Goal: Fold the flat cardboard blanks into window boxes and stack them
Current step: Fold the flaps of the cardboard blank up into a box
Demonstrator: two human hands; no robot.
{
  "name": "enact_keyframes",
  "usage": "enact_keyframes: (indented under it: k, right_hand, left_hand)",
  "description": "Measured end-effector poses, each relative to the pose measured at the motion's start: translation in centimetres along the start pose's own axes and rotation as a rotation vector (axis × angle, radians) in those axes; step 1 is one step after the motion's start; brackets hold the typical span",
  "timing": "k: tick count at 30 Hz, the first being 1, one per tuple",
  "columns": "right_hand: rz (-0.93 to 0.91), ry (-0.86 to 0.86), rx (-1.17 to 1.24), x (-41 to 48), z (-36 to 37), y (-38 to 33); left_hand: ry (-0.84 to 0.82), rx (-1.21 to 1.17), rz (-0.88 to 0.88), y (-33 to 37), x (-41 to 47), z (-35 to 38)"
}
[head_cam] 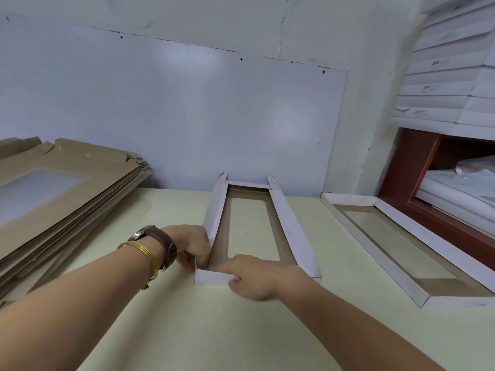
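The box [288, 226] — judged light, thin, easily creased — is pinched at its near-left corner by the left hand [194, 246], its near flap [213, 278] gripped by the right hand [254, 279].

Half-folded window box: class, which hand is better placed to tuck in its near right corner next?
Probably the right hand: it grips the near end flap nearer that corner, while the left hand pinches the window box at its near left corner.

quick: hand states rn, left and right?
left hand: pinching the near-left corner of the half-folded box.
right hand: gripping that box's near end flap.
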State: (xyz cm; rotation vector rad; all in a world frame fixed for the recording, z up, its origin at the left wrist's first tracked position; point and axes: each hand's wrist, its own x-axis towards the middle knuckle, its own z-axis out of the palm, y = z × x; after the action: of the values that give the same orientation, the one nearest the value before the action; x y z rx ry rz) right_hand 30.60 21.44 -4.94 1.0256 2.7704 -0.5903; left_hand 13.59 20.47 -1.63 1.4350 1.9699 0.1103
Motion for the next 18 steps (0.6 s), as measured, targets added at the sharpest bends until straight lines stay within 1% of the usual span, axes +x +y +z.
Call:
enact_keyframes:
  k: [7,12,15,18]
  right_hand:
    - [-0.033,0.022,-0.016,0.1,0.2,0.3]
    - [-0.073,0.077,-0.01,0.1,0.6,0.6]
    - [-0.024,0.162,0.019,-0.5,0.4,1.6]
    - [-0.002,0.187,-0.02,-1.8,-0.3,3.3]
  left_hand:
    - [0.035,0.155,-0.008,0.5,0.6,1.1]
    - [0.063,0.119,-0.018,0.1,1.2,1.1]
    - [0.088,0.093,-0.01,-0.5,1.5,1.1]
    - [0.09,0.12,-0.022,-0.8,1.8,1.1]
